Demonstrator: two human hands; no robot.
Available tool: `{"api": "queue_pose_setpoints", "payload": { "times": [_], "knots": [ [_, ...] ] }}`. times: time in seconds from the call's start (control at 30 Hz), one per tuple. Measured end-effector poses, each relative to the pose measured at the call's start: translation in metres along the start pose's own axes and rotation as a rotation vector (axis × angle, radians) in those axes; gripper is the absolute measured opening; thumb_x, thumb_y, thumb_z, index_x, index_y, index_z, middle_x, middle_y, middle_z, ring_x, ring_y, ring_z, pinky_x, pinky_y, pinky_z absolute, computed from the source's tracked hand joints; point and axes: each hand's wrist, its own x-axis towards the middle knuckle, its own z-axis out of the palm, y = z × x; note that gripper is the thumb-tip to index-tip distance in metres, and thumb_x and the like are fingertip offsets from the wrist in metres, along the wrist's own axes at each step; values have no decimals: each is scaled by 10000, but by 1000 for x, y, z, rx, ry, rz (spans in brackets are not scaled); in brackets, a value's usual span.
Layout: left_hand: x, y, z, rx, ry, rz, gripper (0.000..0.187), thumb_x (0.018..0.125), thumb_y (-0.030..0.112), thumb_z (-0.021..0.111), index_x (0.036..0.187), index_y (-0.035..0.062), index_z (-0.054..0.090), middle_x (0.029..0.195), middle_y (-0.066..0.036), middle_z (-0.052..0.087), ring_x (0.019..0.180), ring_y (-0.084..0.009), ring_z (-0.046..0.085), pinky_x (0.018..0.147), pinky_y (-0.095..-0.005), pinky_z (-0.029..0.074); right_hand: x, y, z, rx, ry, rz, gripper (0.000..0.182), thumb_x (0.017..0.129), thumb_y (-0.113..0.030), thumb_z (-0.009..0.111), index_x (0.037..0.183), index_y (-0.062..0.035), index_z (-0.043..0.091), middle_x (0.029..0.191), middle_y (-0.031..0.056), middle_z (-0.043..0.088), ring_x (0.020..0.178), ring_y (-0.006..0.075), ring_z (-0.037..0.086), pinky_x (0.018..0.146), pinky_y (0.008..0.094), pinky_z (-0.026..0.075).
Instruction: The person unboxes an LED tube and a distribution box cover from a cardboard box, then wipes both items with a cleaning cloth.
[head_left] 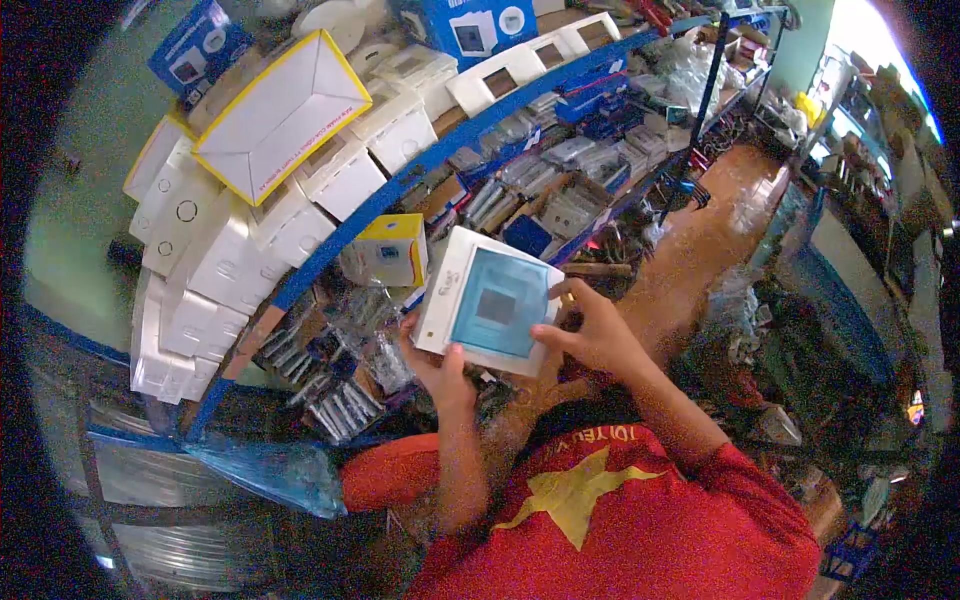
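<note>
A white electrical breaker box (492, 302) with a see-through blue cover is held up in front of my chest, tilted. Dark handwriting or print marks its white left side. My left hand (440, 378) grips the lower left corner, thumb on the front and fingers partly hidden behind. On the right edge, my right hand (598, 335) has its thumb and forefinger against the blue cover's border; the remaining fingers are curled and partly out of sight. The cover looks closed, with a grey rectangle showing in its middle.
A blue-edged shelf (385, 185) curves along the left, topped with white boxes (230, 265) and a yellow-edged carton (285, 115). Lower down sit a yellow-and-white box (390, 250) and several wrapped parts. Brown floor (690, 260) runs between shelf and clutter at right.
</note>
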Motion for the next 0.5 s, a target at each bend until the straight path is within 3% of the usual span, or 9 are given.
{"api": "queue_pose_setpoints", "payload": {
  "times": [0.1,0.13,0.2,0.33,0.5],
  "knots": [
    [4,2,-11,-98,-81,-18,751,673,233,670,1310,80,303,1233,-123,439,1157,-272,459,994,-415,374,8,15,-14,210,93,59,497,722,-304,781,1055,-23,544,818,98,635,747,190,606,687,318,490],
    [3,3,-14,-130,-101,-39,803,670,260,695,1333,73,282,1259,-123,430,1176,-265,447,1001,-400,361,17,30,-20,104,163,-43,470,752,-297,753,1073,-20,550,882,95,642,812,183,604,741,318,483],
    [-5,-3,-24,-176,-112,-182,810,669,292,711,1332,81,297,1258,-119,439,1165,-268,457,994,-401,371,32,39,-33,290,-15,-35,473,784,-309,715,1120,-20,549,964,103,637,915,182,591,825,330,465],
    [-12,-12,-34,-255,-236,-396,803,672,335,716,1329,86,328,1245,-110,467,1149,-272,472,966,-410,401,45,34,-41,225,-565,-159,564,809,-325,679,1247,-30,481,1124,133,585,1062,212,544,919,357,429],
    [-14,-5,-27,-263,-236,-485,736,734,345,678,1334,81,343,1263,-111,468,1168,-261,462,971,-403,394,28,42,-20,416,-471,7,587,803,-285,678,1278,-37,439,1131,136,570,1030,222,556,883,365,450]
  ]
}}
